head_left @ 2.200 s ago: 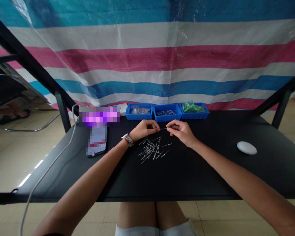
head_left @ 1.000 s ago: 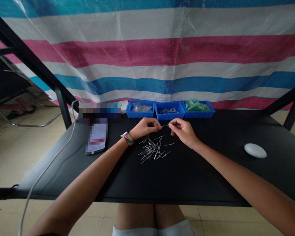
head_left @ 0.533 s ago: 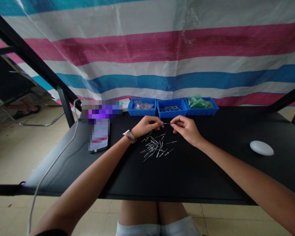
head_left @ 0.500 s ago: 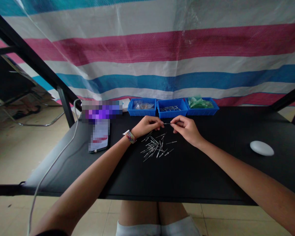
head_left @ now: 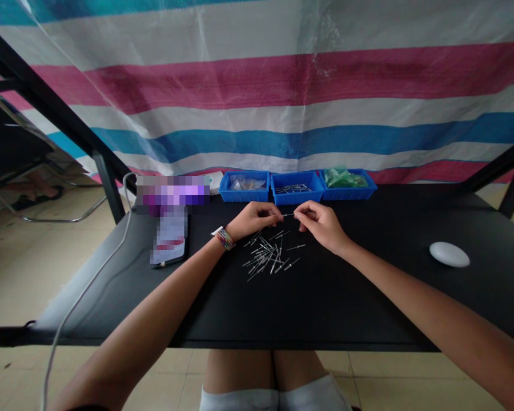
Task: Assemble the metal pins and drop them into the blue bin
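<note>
Between my two hands a thin silver blind rivet [head_left: 288, 214] lies level, just in front of the blue bins. The fingertips of my left hand [head_left: 257, 219] pinch one end of it. My right hand [head_left: 319, 222] holds the other end between thumb and fingers. Below them on the black table [head_left: 325, 302] is a loose pile of similar blind rivets [head_left: 265, 257]. More metal rivets lie in the middle blue bin [head_left: 297, 198], behind my hands.
The left blue bin [head_left: 244, 197] holds a clear plastic bag, the right blue bin [head_left: 351, 193] a green one. A phone [head_left: 170, 240] lies at left near a white cable [head_left: 89, 279]. A white computer mouse [head_left: 449, 254] sits at right. Black frame bars [head_left: 55, 108] rise at the sides.
Both hands keep their pinch on the rivet with hardly any movement. The whole view has shifted slightly, so the things on the table appear a little further left.
</note>
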A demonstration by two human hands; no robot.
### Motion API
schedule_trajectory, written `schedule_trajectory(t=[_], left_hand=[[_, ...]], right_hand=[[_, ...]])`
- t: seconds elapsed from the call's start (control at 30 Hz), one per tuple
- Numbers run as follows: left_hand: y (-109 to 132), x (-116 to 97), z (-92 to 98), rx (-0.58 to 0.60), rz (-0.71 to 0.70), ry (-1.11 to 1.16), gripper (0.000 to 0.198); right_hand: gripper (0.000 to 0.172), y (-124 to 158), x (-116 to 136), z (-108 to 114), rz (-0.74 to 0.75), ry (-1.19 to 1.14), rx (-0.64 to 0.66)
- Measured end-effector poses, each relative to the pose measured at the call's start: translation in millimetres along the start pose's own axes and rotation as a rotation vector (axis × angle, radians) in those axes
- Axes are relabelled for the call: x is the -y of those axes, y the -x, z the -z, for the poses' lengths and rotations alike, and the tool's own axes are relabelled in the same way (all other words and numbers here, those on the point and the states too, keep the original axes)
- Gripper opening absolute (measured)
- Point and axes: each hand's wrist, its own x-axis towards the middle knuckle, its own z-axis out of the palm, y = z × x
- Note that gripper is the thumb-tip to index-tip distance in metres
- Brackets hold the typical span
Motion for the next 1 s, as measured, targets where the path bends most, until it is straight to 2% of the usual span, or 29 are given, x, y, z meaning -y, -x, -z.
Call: schedule_trajectory(t=[0.47, 0.7, 1.0], left_hand=[[-1.1, 1.0, 0.0, -0.002, -0.013, -0.045, 0.045], [-1.4, 2.8, 0.1, 0.002, -0.013, -0.025, 0.039], [-2.1, 7.0, 0.9, 0.01, -0.005, -0.013, 0.028]], right_hand=[[0.031, 0.6, 2.0, 0.5, -0.008, -0.03, -0.011], [0.028, 0.0, -3.6, -0.2, -0.012, -0.035, 0.007], [0.037, -0.9, -5.8, 0.3, 0.018, -0.016, 0.018]])
